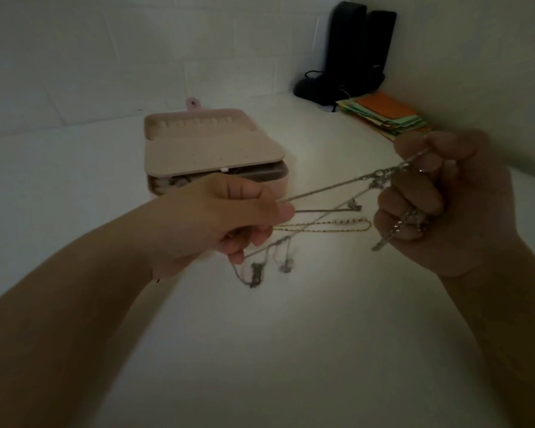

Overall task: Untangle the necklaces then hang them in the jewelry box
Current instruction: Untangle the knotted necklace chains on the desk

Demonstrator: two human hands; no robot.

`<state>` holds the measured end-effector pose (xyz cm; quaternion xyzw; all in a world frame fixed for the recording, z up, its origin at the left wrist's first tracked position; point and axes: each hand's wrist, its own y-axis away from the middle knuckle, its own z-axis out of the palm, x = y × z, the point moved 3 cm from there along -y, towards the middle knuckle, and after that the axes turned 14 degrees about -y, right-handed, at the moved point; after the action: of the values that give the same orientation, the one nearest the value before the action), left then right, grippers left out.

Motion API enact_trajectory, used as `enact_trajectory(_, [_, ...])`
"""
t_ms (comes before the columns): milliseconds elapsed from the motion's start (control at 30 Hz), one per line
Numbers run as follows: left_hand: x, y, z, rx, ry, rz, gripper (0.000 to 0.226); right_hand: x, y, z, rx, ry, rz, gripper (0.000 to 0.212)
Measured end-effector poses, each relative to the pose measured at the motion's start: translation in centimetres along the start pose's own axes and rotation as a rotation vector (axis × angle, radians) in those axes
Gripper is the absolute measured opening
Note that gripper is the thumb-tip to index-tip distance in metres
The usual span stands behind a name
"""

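- Left hand (pixel 229 217) is sitting left of centre, raised above the white tabletop (pixel 291 350), fingers curling in tight, thumb and fingertips pinching several chain strands at once.
- Jewelry box (pixel 213 149) is sitting on the tabletop behind the left hand, pink, the upper tray or lid lying open with a row of hook slots showing along its back edge; the lower compartment is peeking out under it, contents too dim to make out.
- Tangled necklaces (pixel 331 208) are stretching in the air between both hands, well in front of the box and not touching it.
- Silver chain (pixel 328 188) is running taut from the left fingertips up to the right hand, a clasp showing near the right end.
- Gold chain (pixel 337 226) is looping lower between the hands.
- Small pendants (pixel 286 266) are dangling below the left hand on thin strands, blurry.
- Right hand (pixel 445 199) is holding up at the right, fingers curling round the knotted end of the chains, a thicker chain end (pixel 389 234) poking out below the fingers.
- Stack of coloured papers (pixel 386 114) is lying at the back right on the tabletop.
- Two black speakers (pixel 349 50) are standing in the corner behind the papers, against the white tiled wall (pixel 105 57).
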<state>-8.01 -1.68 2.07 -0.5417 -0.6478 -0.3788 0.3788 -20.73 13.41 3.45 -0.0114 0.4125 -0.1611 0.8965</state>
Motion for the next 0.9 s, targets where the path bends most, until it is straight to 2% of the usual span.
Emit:
enact_trajectory(67, [-0.2,-0.1,0.1,0.040,-0.026,-0.052,0.026,0.2,-0.1,-0.1,-0.117,-0.132,0.088,0.014])
enact_trajectory(133, [-0.5,-0.3,0.1,0.071,-0.010,-0.098,0.024,-0.1,-0.2,-0.2,-0.114,-0.178,0.157,0.016])
enact_trajectory(267, [-1.0,-0.9,-0.2,0.097,-0.024,-0.158,0.038,0.0,0.0,-0.1,-0.156,-0.234,0.250,0.017])
enact_trajectory(300, [-0.9,-0.9,-0.1,0.078,0.008,-0.154,0.043,0.2,0.1,-0.2,-0.158,-0.207,0.255,0.017])
enact_trajectory(433, [-1.0,-0.5,0.0,-0.081,0.146,-0.176,0.065,1.1,0.3,-0.3,-0.089,0.177,0.192,0.015])
enact_trajectory(533, [-1.3,-0.3,0.0,-0.191,0.209,-0.217,0.087,1.2,0.4,-0.1,-0.079,0.203,0.212,0.016])
enact_trajectory(600, [-1.3,-0.2,-0.1,-0.231,0.276,-0.241,0.091,1.1,0.4,0.0,-0.116,0.175,0.251,0.015])
enact_trajectory(733, [-0.9,-0.3,-0.3,-0.157,0.341,-0.220,0.079,1.1,0.5,0.0,-0.195,0.141,0.329,0.015])
enact_trajectory(900, [-0.8,-0.4,-0.2,-0.083,0.176,-0.095,0.028,1.1,0.5,0.0,-0.128,0.215,0.260,0.015])
